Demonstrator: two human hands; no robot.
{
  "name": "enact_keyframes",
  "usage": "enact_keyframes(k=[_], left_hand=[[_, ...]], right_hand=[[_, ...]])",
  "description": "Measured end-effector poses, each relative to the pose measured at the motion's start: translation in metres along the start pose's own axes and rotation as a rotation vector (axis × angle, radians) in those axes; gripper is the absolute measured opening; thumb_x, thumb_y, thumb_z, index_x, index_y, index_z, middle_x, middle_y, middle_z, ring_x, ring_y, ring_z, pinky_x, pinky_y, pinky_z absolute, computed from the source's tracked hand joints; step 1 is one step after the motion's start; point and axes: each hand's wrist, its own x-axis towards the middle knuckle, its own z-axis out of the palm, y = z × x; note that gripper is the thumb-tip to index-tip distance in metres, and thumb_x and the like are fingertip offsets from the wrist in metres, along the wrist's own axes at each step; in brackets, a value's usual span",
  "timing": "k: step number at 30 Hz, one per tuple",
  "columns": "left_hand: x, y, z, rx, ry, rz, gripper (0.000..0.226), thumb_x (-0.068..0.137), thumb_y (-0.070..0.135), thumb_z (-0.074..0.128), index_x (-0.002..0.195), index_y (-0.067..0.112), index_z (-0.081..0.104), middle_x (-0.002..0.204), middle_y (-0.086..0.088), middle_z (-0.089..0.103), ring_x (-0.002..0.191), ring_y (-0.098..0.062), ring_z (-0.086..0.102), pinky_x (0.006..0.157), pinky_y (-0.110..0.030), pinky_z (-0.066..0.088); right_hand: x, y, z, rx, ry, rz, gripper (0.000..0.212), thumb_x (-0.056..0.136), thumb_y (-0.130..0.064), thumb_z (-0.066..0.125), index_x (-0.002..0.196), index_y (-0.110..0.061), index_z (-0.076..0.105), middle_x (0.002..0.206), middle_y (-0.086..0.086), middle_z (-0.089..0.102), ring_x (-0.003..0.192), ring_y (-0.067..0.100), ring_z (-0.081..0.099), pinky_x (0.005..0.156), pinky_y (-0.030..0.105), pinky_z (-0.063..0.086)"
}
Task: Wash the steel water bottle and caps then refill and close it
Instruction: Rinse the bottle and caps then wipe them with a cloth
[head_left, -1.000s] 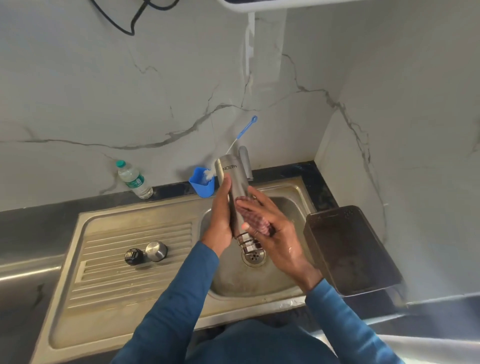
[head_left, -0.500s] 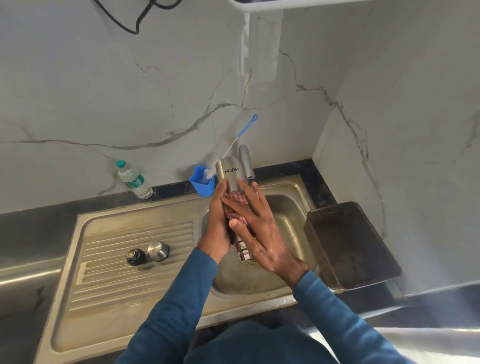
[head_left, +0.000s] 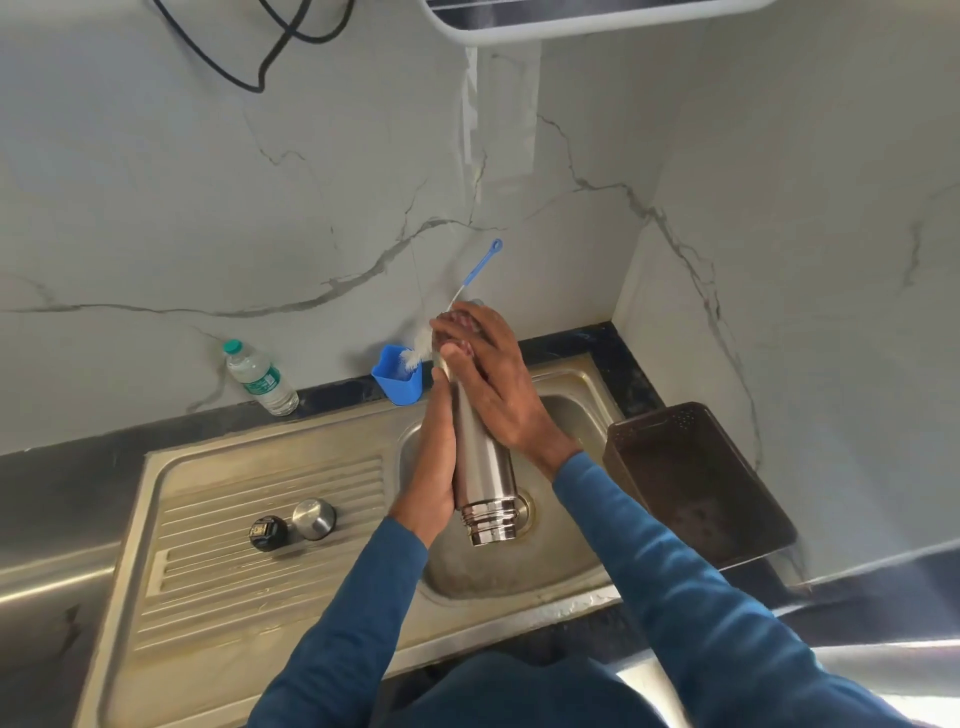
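Note:
The steel bottle (head_left: 480, 457) hangs tilted over the sink basin (head_left: 571, 415), with its threaded mouth pointing down toward me. My left hand (head_left: 436, 457) grips its left side, the thumb lying along the body. At the bottle's far, upper end my right hand (head_left: 498, 384) curls over a pinkish scrubber (head_left: 460, 319) and presses it against the steel. On the ribbed drainboard (head_left: 234, 571) to the left, a black inner cap (head_left: 268, 532) and a steel outer cap (head_left: 314, 518) lie side by side.
A blue cup (head_left: 397, 382) holding a long bottle brush (head_left: 480, 265) stands behind the basin. A small plastic water bottle (head_left: 260, 376) stands by the wall at the left. A brown basket (head_left: 696, 478) sits right of the sink. My right hand hides most of the tap.
My right hand slid the scrubber from the bottle's lower body up to its far end, baring the neck and threads. My left hand kept its hold.

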Motion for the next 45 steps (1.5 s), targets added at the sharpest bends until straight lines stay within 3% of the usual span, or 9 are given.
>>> enact_keyframes(k=[4,8,13,17,22,28,33,38,45], left_hand=[[0.0,-0.002,-0.004,0.062,-0.018,0.022,0.072,0.089,0.082,0.06,0.141,0.032,0.063,0.132,-0.011,0.073,0.125,-0.03,0.07,0.111,-0.057,0.051],[0.001,-0.001,-0.005,0.079,-0.022,0.05,0.058,0.1,0.069,0.056,0.144,0.032,0.06,0.135,-0.01,0.071,0.127,-0.029,0.068,0.112,-0.056,0.051],[-0.002,-0.007,0.002,-0.049,-0.024,-0.059,0.056,0.104,0.063,0.052,0.145,0.025,0.062,0.138,-0.011,0.07,0.13,-0.027,0.066,0.11,-0.048,0.05],[0.011,-0.002,-0.002,-0.177,0.005,-0.072,0.069,0.102,0.066,0.053,0.143,0.012,0.064,0.136,-0.015,0.07,0.125,-0.028,0.069,0.097,-0.039,0.058],[0.032,0.0,-0.009,-0.163,0.108,-0.046,0.094,0.083,0.074,0.076,0.147,0.008,0.055,0.113,-0.015,0.07,0.099,-0.03,0.072,0.087,-0.048,0.062],[0.041,-0.008,-0.011,-0.199,0.089,0.049,0.069,0.092,0.039,0.082,0.148,0.017,0.049,0.116,-0.018,0.074,0.105,-0.033,0.074,0.102,-0.068,0.051],[0.035,-0.013,-0.009,-0.205,0.027,-0.038,0.081,0.087,0.046,0.085,0.151,0.011,0.049,0.125,-0.022,0.066,0.11,-0.038,0.069,0.105,-0.057,0.053],[0.029,-0.014,-0.006,-0.247,-0.071,-0.106,0.072,0.098,0.051,0.071,0.154,0.01,0.051,0.156,-0.022,0.051,0.137,-0.033,0.057,0.116,-0.049,0.045],[0.003,-0.001,0.005,-0.183,-0.155,-0.08,0.05,0.106,0.044,0.056,0.147,0.015,0.061,0.142,-0.017,0.066,0.129,-0.027,0.065,0.106,-0.041,0.052]], right_hand=[[0.01,0.002,-0.001,0.161,0.029,0.116,0.038,0.113,-0.026,0.045,0.141,-0.009,0.064,0.146,-0.003,0.059,0.148,0.012,0.043,0.124,0.042,0.037],[-0.002,0.009,0.005,0.205,0.026,0.193,0.039,0.115,-0.025,0.04,0.148,-0.013,0.059,0.156,-0.007,0.051,0.152,0.0,0.033,0.126,0.023,0.027],[-0.031,0.009,0.006,0.279,0.002,0.312,0.047,0.115,-0.041,0.039,0.157,-0.024,0.049,0.164,-0.01,0.044,0.157,0.006,0.029,0.131,0.043,0.024],[-0.066,-0.002,0.003,0.331,-0.036,0.339,0.048,0.114,-0.04,0.04,0.157,-0.021,0.049,0.163,-0.012,0.045,0.156,0.003,0.029,0.131,0.043,0.026],[-0.096,-0.014,-0.011,0.277,-0.128,0.276,0.043,0.115,-0.031,0.043,0.156,-0.02,0.05,0.169,-0.006,0.036,0.16,0.006,0.019,0.13,0.044,0.027],[-0.122,-0.018,-0.016,0.258,-0.148,0.184,0.046,0.112,-0.022,0.045,0.158,-0.015,0.046,0.176,-0.004,0.019,0.161,0.01,0.019,0.127,0.042,0.033],[-0.108,-0.02,-0.019,0.323,-0.114,0.197,0.046,0.113,-0.021,0.041,0.159,-0.013,0.044,0.175,-0.007,0.021,0.163,0.016,0.012,0.13,0.052,0.025],[-0.071,-0.013,-0.017,0.318,-0.063,0.161,0.044,0.114,-0.017,0.042,0.157,-0.012,0.047,0.174,-0.01,0.022,0.163,0.015,0.012,0.131,0.052,0.022],[-0.016,0.004,-0.019,0.24,-0.031,0.113,0.043,0.115,-0.018,0.04,0.155,-0.006,0.048,0.17,0.003,0.035,0.162,0.012,0.013,0.132,0.037,0.02]])
